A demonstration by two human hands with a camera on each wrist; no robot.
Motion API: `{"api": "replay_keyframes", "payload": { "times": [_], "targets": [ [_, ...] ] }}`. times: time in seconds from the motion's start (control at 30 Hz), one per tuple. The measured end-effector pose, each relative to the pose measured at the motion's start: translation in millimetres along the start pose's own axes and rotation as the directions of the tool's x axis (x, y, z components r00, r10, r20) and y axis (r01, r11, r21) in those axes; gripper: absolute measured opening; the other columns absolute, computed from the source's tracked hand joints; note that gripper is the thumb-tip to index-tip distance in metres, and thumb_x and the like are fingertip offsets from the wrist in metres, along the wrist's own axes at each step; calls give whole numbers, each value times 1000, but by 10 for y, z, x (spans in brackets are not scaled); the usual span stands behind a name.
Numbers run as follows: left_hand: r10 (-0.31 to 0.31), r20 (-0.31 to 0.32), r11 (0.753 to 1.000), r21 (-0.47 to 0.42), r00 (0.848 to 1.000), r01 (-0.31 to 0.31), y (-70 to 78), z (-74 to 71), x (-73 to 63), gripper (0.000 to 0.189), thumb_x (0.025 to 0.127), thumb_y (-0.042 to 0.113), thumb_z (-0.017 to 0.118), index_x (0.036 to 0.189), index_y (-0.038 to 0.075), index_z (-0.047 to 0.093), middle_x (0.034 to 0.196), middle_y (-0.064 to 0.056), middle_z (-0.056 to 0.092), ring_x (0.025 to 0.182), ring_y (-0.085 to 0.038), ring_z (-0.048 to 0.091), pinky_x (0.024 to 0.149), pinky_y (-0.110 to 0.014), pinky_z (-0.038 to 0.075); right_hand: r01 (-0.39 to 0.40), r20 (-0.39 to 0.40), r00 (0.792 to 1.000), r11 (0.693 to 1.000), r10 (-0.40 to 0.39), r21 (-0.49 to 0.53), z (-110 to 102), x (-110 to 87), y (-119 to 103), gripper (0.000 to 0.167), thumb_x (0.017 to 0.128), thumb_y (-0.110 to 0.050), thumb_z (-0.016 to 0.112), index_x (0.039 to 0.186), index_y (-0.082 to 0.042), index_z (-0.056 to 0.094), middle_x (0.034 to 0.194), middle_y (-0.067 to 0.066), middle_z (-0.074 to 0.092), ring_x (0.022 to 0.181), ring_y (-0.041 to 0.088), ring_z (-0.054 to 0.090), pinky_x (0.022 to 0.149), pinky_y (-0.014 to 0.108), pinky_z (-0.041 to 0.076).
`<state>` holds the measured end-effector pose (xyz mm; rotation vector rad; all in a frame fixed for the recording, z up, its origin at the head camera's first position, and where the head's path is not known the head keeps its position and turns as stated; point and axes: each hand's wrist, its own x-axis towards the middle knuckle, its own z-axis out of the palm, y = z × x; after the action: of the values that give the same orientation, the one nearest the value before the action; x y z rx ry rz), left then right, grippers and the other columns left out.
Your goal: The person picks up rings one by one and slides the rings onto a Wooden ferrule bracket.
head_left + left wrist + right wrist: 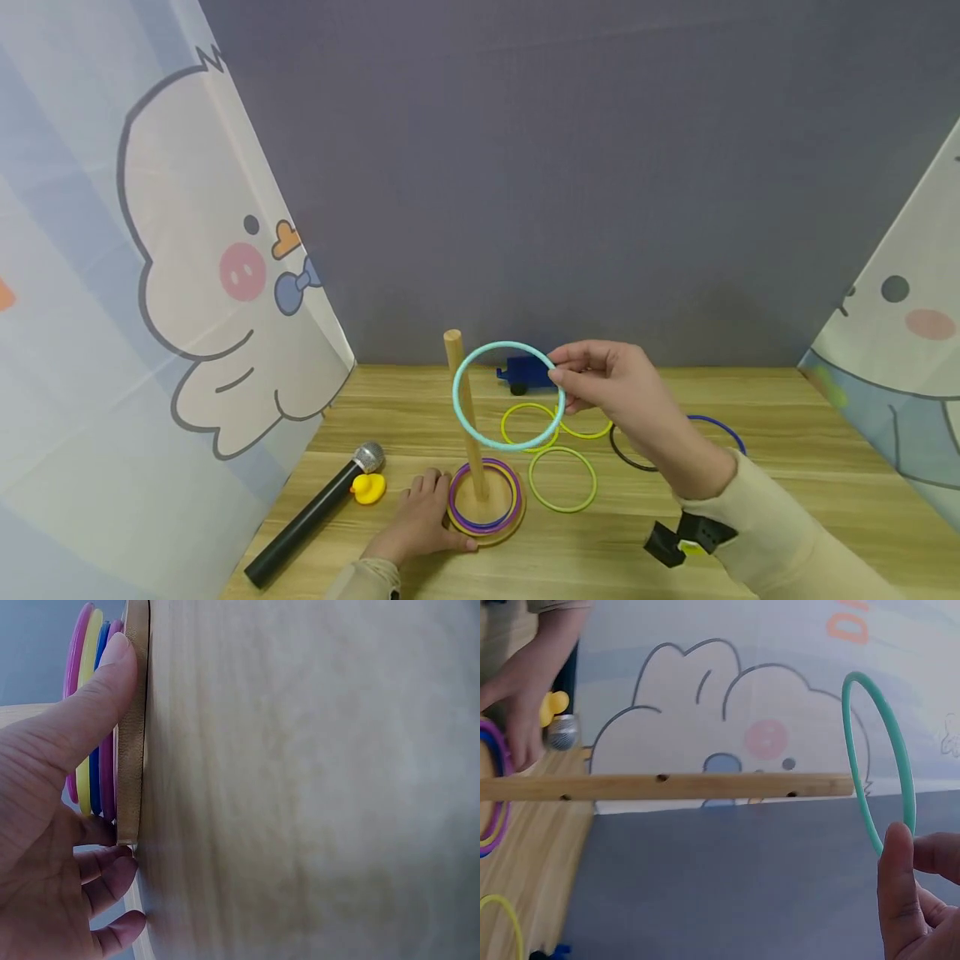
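Left hand (423, 518) gripped the wooden base (131, 772) at its edge, stacked rings (94, 776) lying on it. Right hand (621, 387) pinched a turquoise ring (905, 765) near the top of the peg (742, 786), not around it. Behind, printed cloth (780, 645) showed orange letters (847, 628), only "D" fully readable.

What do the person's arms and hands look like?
The right sleeve and left sleeve are cream-coloured and long, and the left one is gathered at its end. A small black gadget with a yellow-green patch sits on the right sleeve near the wrist. The left hand and right hand wear no gloves.
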<state>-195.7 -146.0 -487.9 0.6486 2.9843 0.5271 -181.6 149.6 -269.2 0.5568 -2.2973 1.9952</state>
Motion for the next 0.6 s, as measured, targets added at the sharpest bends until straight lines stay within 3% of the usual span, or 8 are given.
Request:
{"api": "replay_keyframes", "payload": {
  "times": [0.27,0.4,0.6],
  "targets": [
    [31,-60,1000,2,998,-31,-77,91,15,113,59,77,74,131,-6,47,114,-14,44,103,-32,44,81,-51,38,32,-43,999,992,-27,119,207,169,-122,26,89,-2,68,112,8,63,86,10,66,64,17,65,62,34,56],
    [43,-76,999,6,996,-43,-87,112,17,113,59,78,72,130,-6,47,114,-14,44,103,-32,43,79,-50,38,8,-79,997,989,3,147,283,247,-77,27,90,-1,66,114,11,62,86,9,66,61,14,65,60,30,56],
    [31,-52,1000,4,998,-31,-67,83,14,112,60,74,76,131,-7,46,115,-15,44,104,-33,43,81,-51,38,-60,-87,994,989,72,136,331,289,79,24,91,1,65,113,11,62,85,10,65,63,14,65,62,30,56]
  ]
}}
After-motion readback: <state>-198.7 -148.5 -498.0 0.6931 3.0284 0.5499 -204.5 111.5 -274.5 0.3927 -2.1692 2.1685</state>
